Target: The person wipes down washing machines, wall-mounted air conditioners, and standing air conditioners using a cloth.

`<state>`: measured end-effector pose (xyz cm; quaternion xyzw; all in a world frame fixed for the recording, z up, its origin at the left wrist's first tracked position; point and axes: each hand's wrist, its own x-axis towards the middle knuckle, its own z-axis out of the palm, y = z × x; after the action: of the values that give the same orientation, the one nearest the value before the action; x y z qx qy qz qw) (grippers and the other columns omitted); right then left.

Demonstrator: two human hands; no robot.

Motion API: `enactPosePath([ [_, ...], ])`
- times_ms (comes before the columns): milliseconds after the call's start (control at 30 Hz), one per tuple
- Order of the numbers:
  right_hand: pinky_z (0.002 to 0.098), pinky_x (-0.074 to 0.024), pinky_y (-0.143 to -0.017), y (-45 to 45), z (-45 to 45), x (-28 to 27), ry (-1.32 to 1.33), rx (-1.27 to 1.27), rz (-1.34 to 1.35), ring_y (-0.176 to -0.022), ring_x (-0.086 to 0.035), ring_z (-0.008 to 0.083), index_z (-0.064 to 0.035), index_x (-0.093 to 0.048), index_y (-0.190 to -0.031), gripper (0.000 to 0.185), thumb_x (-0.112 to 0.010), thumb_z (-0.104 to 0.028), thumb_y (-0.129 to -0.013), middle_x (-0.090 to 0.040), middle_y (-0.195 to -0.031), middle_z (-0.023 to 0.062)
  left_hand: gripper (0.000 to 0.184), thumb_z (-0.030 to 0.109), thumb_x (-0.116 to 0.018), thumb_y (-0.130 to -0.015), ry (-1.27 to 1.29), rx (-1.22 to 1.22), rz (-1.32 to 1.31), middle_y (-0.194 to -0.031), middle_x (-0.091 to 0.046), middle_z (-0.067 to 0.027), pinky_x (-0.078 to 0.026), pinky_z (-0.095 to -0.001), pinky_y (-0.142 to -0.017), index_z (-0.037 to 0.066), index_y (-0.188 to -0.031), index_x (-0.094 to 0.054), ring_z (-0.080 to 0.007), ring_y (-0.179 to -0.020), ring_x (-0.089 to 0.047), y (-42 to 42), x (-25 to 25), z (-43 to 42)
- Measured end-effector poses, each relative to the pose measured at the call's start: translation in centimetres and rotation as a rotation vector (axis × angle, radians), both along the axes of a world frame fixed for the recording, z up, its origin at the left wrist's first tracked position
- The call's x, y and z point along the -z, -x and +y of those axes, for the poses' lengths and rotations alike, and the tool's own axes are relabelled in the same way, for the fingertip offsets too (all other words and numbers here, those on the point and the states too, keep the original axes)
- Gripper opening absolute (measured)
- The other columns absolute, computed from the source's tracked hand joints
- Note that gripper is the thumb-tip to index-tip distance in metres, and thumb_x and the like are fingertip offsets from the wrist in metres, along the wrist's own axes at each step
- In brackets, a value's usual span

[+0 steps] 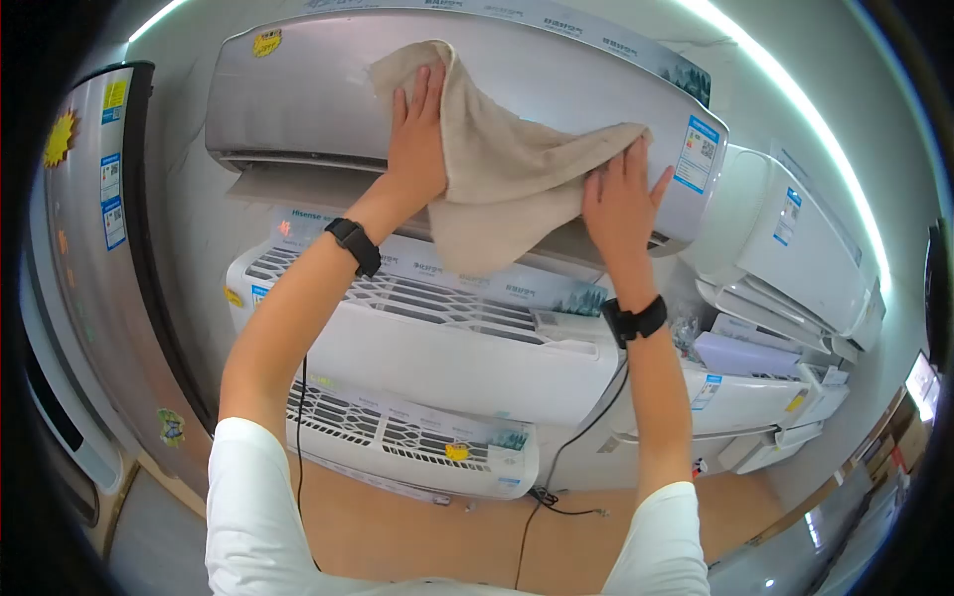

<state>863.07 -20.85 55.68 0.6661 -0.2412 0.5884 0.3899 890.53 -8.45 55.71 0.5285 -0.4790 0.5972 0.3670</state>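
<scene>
A beige cloth [507, 164] hangs in folds across the front of a silver-grey wall air conditioner [318, 84], held up between both hands. My left hand [419, 139] is at the cloth's upper left part, fingers pointing up, with a fold covering the thumb side. My right hand [621, 204] has the cloth's right corner at its fingertips, its little finger spread away towards the blue-and-white label [698, 154]. Between the hands the cloth sags below the unit's lower edge. Black bands circle both wrists.
Below hang a white air conditioner [457, 348] and a smaller white one [417, 437], with black cables [556, 457] dangling. More white units [795, 238] are mounted at right. A tall silver cabinet-style unit [119, 248] stands at left.
</scene>
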Motion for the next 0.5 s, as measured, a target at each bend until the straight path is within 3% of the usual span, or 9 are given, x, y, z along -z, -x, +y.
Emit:
enactPosePath([
  [200, 0.068, -0.0112, -0.122, 1.8, 0.0, -7.4, -0.137, 0.014, -0.11, -0.153, -0.031, 0.0403, 0.0082, -0.05, -0.144, 0.061, -0.056, -0.026, -0.094, -0.034, -0.162, 0.0267, 0.081, 0.044, -0.063, -0.094, -0.145, -0.097, 0.262, -0.173, -0.01, -0.0114, -0.022, -0.0677, -0.12, 0.01, -0.162, -0.032, -0.0398, -0.158, -0.014, 5.1, -7.4, -0.8],
  [233, 0.0674, -0.0115, -0.122, 1.4, 0.5, -8.2, -0.184, 0.013, -0.124, -0.153, -0.031, 0.0411, 0.0088, -0.05, -0.144, 0.061, -0.056, -0.025, -0.094, -0.034, -0.162, 0.0274, 0.069, 0.034, -0.061, -0.093, -0.059, -0.127, 0.205, -0.172, -0.014, -0.0105, -0.024, -0.0679, -0.117, 0.009, -0.154, -0.042, -0.0393, -0.157, -0.017, 5.1, -8.0, -2.2],
  [300, 0.0666, -0.0126, -0.122, -0.6, 0.3, -7.6, -0.107, -0.036, -0.101, -0.152, -0.031, 0.0427, 0.0085, -0.049, -0.146, 0.062, -0.056, -0.021, -0.092, -0.034, -0.162, 0.0291, 0.05, 0.014, -0.059, -0.091, 0.116, -0.185, 0.095, -0.171, -0.022, -0.0086, -0.028, -0.0684, -0.112, 0.008, -0.14, -0.062, -0.0385, -0.155, -0.023, 5.1, -7.8, -5.5],
  [400, 0.0654, -0.0146, -0.123, -2.4, 1.2, -4.7, 0.056, -0.056, 0.064, -0.151, -0.032, 0.0448, 0.0081, -0.049, -0.147, 0.064, -0.058, -0.017, -0.088, -0.033, -0.161, 0.0315, 0.044, 0.01, -0.059, -0.09, 0.313, -0.063, -0.082, -0.171, -0.024, -0.0061, -0.032, -0.0671, -0.109, 0.009, -0.133, -0.068, -0.0356, -0.152, -0.031, 5.4, -5.6, -8.4],
  [500, 0.0625, -0.0165, -0.124, -1.0, 0.5, -1.2, 0.125, 0.055, 0.206, -0.15, -0.035, 0.0412, 0.0032, -0.055, -0.143, 0.061, -0.06, -0.018, -0.086, -0.04, -0.158, 0.0278, 0.048, 0.012, -0.06, -0.09, 0.017, 0.183, -0.052, -0.171, -0.024, -0.0044, -0.034, -0.066, -0.108, 0.01, -0.137, -0.065, -0.0329, -0.149, -0.036, 6.6, -2.0, -5.0],
])
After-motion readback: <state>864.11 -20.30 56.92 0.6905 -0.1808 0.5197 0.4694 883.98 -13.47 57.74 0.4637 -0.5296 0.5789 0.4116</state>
